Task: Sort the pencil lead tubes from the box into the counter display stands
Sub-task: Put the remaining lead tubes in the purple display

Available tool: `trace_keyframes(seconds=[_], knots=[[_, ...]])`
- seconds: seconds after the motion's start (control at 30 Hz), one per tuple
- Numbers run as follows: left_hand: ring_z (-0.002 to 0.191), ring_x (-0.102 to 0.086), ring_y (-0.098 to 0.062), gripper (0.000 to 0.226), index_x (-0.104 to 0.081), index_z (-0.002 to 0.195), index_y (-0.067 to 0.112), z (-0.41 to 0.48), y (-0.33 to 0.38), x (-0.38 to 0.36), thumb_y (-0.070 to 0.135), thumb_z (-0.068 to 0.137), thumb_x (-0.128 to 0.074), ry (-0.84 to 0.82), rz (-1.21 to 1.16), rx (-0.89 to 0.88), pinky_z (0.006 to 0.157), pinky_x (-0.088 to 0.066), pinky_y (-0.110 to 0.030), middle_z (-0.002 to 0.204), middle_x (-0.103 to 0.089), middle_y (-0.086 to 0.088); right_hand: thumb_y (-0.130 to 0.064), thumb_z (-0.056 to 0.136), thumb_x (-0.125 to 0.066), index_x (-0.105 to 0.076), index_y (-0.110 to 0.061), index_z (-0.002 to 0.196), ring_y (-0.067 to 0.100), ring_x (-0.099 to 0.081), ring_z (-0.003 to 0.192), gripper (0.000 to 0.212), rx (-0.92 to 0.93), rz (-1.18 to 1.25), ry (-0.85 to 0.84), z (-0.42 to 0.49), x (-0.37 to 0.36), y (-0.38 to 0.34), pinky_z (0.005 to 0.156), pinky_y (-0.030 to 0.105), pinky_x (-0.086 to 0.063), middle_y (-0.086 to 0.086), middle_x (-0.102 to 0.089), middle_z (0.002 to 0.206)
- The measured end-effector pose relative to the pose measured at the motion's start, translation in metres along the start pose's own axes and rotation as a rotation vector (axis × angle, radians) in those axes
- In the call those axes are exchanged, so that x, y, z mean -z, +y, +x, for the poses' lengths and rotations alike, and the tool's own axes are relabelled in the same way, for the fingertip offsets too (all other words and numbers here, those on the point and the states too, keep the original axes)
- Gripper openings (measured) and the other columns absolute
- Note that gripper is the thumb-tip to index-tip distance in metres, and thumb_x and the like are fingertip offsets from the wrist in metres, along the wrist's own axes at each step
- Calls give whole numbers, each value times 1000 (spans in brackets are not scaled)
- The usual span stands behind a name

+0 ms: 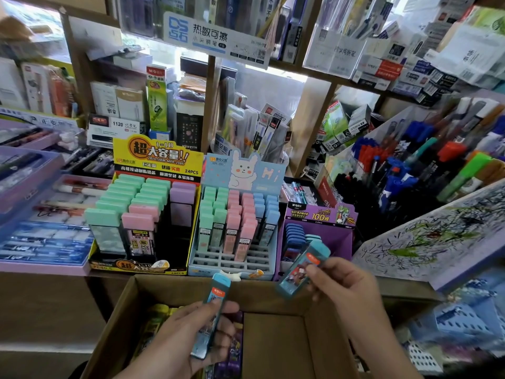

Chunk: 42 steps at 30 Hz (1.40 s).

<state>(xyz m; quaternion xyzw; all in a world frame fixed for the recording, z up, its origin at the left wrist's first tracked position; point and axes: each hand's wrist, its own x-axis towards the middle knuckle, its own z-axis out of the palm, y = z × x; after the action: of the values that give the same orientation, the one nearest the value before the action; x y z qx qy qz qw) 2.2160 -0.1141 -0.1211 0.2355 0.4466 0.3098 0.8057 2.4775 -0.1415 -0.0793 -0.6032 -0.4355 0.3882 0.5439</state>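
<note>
My left hand (188, 329) grips a teal-capped lead tube (214, 302) upright over the open cardboard box (123, 307). My right hand (344, 285) pinches a second teal lead tube (300, 269), tilted, just in front of the purple display stand (319, 214), which holds several blue-capped tubes at its left. More tubes, yellow and purple, lie in the box's left part (161, 313). A yellow stand (155, 160) holds wide green, pink and purple tubes. A light blue rabbit stand (240, 170) holds narrow green, pink and blue tubes, with its front rows empty.
Trays of pens (41, 214) lie on the counter to the left. A slanted rack of pens and markers (423, 165) stands to the right, beside a scribbled test pad (437, 242). Shelves behind are packed with stationery boxes. A blue perforated basket (459, 321) sits lower right.
</note>
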Motion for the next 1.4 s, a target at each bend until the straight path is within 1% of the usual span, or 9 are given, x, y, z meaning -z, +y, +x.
trace_keyframes(seconds=[0.13, 0.27, 0.4, 0.6, 0.73, 0.97, 1.13, 1.3, 1.4], knots=[[52, -57, -27, 29, -76, 108, -2, -1, 0, 1, 22, 96, -64, 16, 5, -7, 38, -41, -25, 75, -65, -24, -30, 76, -78, -80, -26, 88, 21, -75, 72, 14, 98, -95, 92, 12, 21, -9, 60, 25, -62, 9, -78, 83], [52, -59, -28, 29, -66, 117, -2, -1, 1, 1, 20, 99, -61, 50, 24, -21, 37, -41, -24, 75, -67, -24, -27, 80, -78, -80, -27, 86, 22, -77, 71, 6, 197, -158, 153, 28, 29, -10, 64, 23, -61, 8, -78, 77], [55, -63, -27, 30, -66, 117, -2, -3, 2, 0, 21, 97, -63, 46, 46, -21, 40, -44, -25, 77, -69, -23, -29, 80, -78, -81, -30, 89, 20, -78, 77, 10, 253, -168, 153, 39, 29, -8, 67, 22, -61, 4, -80, 81], [55, -64, -27, 27, -71, 112, -3, -1, 2, 2, 19, 96, -65, 40, 18, -20, 40, -47, -25, 77, -69, -22, -6, 88, -76, -79, -21, 85, 17, -78, 77, 16, 280, -219, 155, 54, 23, 1, 68, 18, -60, 1, -80, 80], [55, -64, -26, 25, -75, 104, -4, 0, 1, 3, 17, 93, -68, 21, 22, -22, 41, -47, -26, 77, -69, -22, -5, 91, -74, -78, -24, 90, 10, -77, 77, 19, 271, -301, 136, 56, 17, 7, 67, 15, -58, -7, -80, 81], [58, -65, -27, 23, -75, 105, -4, 3, -1, 5, 14, 93, -67, 1, 72, -42, 41, -47, -27, 78, -69, -22, -16, 94, -72, -74, -31, 70, 2, -56, 51, 29, 261, -622, 132, 63, 10, 21, 46, 16, -38, -14, -68, 60], [61, -66, -28, 23, -74, 107, -4, 3, -1, 6, 14, 95, -65, -11, 117, -61, 46, -51, -30, 79, -70, -22, -22, 95, -72, -67, -28, 61, 5, -51, 50, 35, 255, -726, 182, 65, 7, 24, 47, 24, -30, -12, -62, 57], [70, -73, -32, 20, -72, 112, 3, 3, -3, 7, 11, 96, -65, -5, 181, -142, 57, -58, -33, 89, -75, -27, -19, 92, -76, -75, -26, 84, -4, -65, 73, 11, 262, -686, 218, 58, 7, 20, 57, 16, -48, -19, -70, 72], [83, -76, -38, 20, -69, 115, 6, 5, -5, 8, 9, 96, -65, -1, 190, -162, 64, -60, -36, 96, -76, -29, -17, 91, -76, -74, -27, 102, -10, -65, 87, 15, 279, -605, 282, 47, 7, 19, 66, 10, -53, -20, -71, 89]])
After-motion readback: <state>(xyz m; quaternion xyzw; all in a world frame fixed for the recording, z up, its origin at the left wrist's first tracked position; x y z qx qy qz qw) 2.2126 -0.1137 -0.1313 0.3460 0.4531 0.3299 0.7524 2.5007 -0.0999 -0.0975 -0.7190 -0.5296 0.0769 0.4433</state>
